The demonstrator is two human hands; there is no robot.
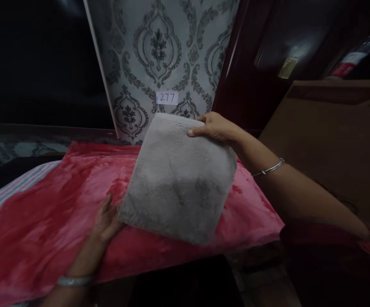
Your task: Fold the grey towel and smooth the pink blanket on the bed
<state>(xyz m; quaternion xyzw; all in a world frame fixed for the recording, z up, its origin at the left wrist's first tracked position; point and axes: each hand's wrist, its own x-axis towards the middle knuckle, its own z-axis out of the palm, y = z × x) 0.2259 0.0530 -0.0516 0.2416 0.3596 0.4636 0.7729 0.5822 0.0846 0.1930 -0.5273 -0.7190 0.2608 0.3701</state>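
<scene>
A square grey plush cloth [178, 179] with a pale hem along its upper edge is held up, tilted, above a red and pink plush blanket [85, 183]. My right hand [215, 128] grips the cloth's upper right edge, thumb on the front and fingers behind. Near the lower left corner is my left hand [108, 219], slightly blurred. Its thumb stands apart, and its fingertips reach behind the corner, where they are partly hidden. No grip by the left hand shows.
A striped cloth [21, 183] shows beside the blanket on the left. Patterned wallpaper [159, 47] with a label reading 277 [167, 97] rises behind. A large dark screen [40, 64] stands left. At right are a cardboard box [332, 140] and a bottle [354, 57].
</scene>
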